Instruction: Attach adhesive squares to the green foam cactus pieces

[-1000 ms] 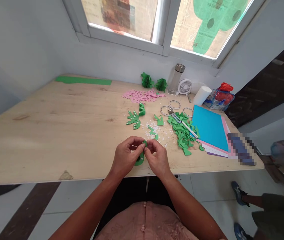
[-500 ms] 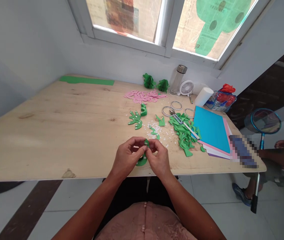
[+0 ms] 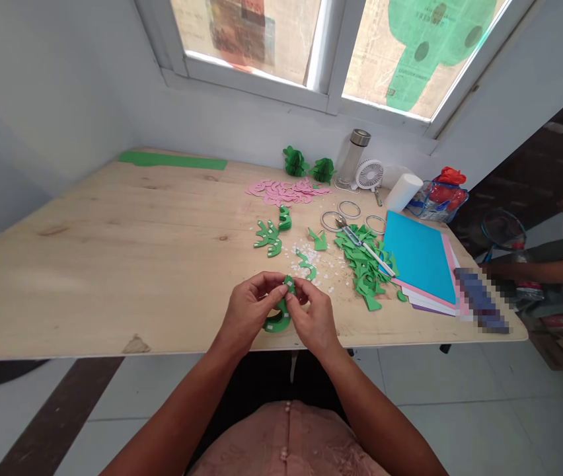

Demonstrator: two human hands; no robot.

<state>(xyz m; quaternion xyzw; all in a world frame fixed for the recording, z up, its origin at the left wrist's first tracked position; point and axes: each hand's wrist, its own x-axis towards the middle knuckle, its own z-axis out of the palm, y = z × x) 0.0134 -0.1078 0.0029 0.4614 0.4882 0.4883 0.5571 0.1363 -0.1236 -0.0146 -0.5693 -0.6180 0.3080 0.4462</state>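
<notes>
Near the table's front edge, my left hand [image 3: 249, 307] and my right hand [image 3: 314, 314] pinch a curved green paper cutout [image 3: 277, 322] between them. Small white squares dot its surface, and its lower curve hangs below my fingers. Just beyond my fingertips lies a wavy green paper strip [image 3: 307, 266] among scattered white paper bits [image 3: 328, 272]. Further up sit more green cutouts with white squares [image 3: 267, 237] and a small stack of curved green pieces [image 3: 285, 218].
Green paper scraps [image 3: 363, 268] with a craft knife [image 3: 378, 258] on top lie to the right, near tape rolls [image 3: 349, 209] and blue paper [image 3: 417, 254]. Behind are pink cutouts [image 3: 286, 192], a bottle [image 3: 353, 158] and a fan [image 3: 369, 174]. A person's arm [image 3: 539, 271] shows at far right.
The green cutout has turned slightly between my fingers, showing more of its lower curve and white squares. At far right, the other person and the blue-rimmed racket have shifted.
</notes>
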